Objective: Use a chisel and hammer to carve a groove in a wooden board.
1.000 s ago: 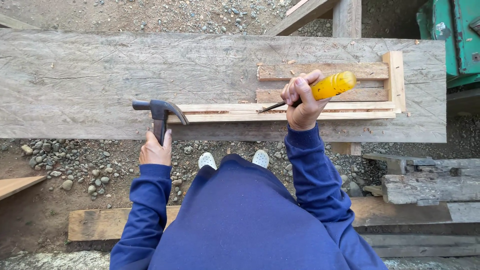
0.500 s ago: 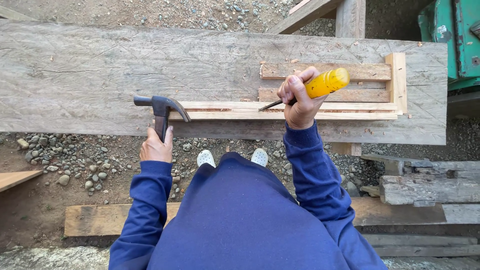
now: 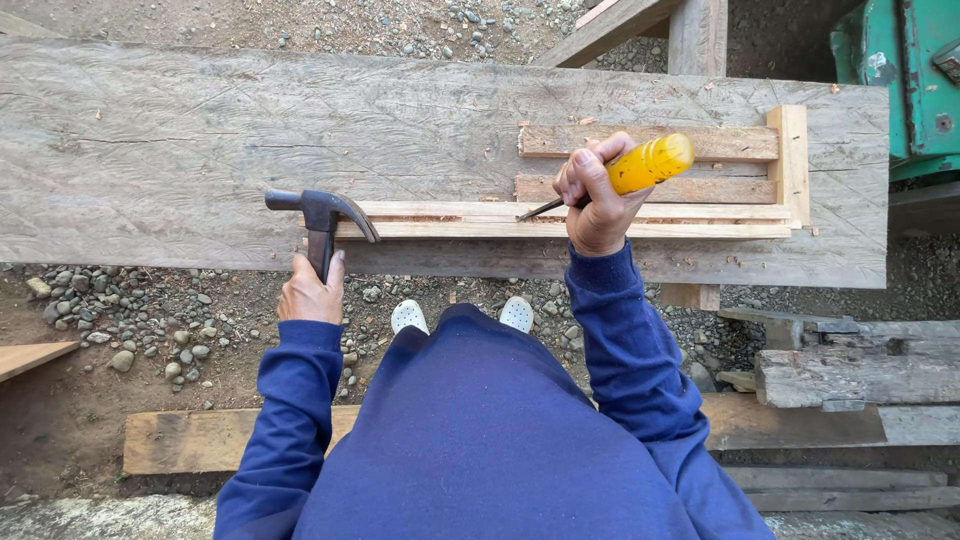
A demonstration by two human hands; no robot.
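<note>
From the head camera, looking straight down, we saw no packages, labels or signs we could make out; only a green machine housing (image 3: pixel 900 85) sat at the top right corner. The desk (image 3: pixel 200 150) was a broad, weathered grey plank running across the view, its grain cracked and scored. Beneath it lay bare earth and a scatter of grey pebbles (image 3: pixel 120 320), with loose boards (image 3: pixel 180 440) on the ground and rough timbers (image 3: pixel 850 375) stacked at the right. No containers showed.

On the desk's right half lay a pale wooden frame (image 3: pixel 660 215) of slats, closed by a short crosspiece at its right end. The right hand (image 3: pixel 598 200) was clenched round a yellow-handled chisel (image 3: pixel 640 168), its dark blade slanting down to the left, tip touching the frame's long front slat. The left hand (image 3: pixel 312 292) was gripping the handle of a claw hammer (image 3: pixel 322 212), whose dark head rested over the desk's near edge, just beside the frame's left end. Both sleeves were dark blue, and white shoes (image 3: pixel 460 315) peeked out below.
</note>
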